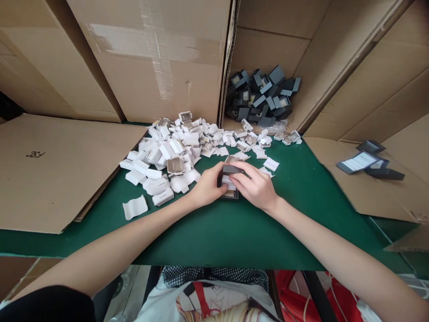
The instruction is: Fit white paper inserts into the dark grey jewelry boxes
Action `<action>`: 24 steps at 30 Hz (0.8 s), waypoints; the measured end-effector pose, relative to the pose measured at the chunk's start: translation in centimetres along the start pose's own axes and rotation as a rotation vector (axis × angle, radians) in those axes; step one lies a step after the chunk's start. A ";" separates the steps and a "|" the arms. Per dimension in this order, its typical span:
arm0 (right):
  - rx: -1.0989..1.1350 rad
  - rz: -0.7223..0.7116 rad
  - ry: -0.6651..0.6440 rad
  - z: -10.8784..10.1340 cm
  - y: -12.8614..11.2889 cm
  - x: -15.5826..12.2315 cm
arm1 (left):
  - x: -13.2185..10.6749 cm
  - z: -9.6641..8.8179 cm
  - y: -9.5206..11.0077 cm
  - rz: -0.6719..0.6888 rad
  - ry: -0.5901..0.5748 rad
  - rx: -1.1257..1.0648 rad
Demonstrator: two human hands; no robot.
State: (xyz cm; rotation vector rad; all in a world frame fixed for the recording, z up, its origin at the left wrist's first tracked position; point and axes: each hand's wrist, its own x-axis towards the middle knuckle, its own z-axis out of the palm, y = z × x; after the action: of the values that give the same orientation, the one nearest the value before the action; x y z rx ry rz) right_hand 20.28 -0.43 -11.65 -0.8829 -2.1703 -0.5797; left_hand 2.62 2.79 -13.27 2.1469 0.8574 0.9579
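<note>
Between my two hands, low over the green table, is a small dark box (231, 169) with its lid raised. White and tan packing shows inside it. My left hand (210, 184) grips the box at its left side, thumb toward the front. From the right, my right hand (254, 184) reaches to the box, its fingers bent at the lid and over the white piece (228, 182) inside. Whether those fingers pinch the white piece or only touch it is hard to make out. A heap of small white paper inserts (181, 146) lies just beyond and left of my hands.
An upright carton (263, 44) at the back holds many dark boxes (264, 96). More dark boxes (362, 162) lie on a cardboard flap at right. A large cardboard sheet (67, 170) covers the left of the green table (208, 237). Tall cartons (161, 58) wall the back.
</note>
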 end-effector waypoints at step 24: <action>-0.119 -0.062 -0.009 0.3 0.0 0.5 | 0.1 0.1 0.2 -0.018 0.056 0.104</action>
State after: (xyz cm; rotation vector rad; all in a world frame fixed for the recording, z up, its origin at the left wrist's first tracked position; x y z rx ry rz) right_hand 19.91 0.00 -11.46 -0.8844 -2.1963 -0.7431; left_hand 2.83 2.73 -13.08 2.2050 0.9712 0.9879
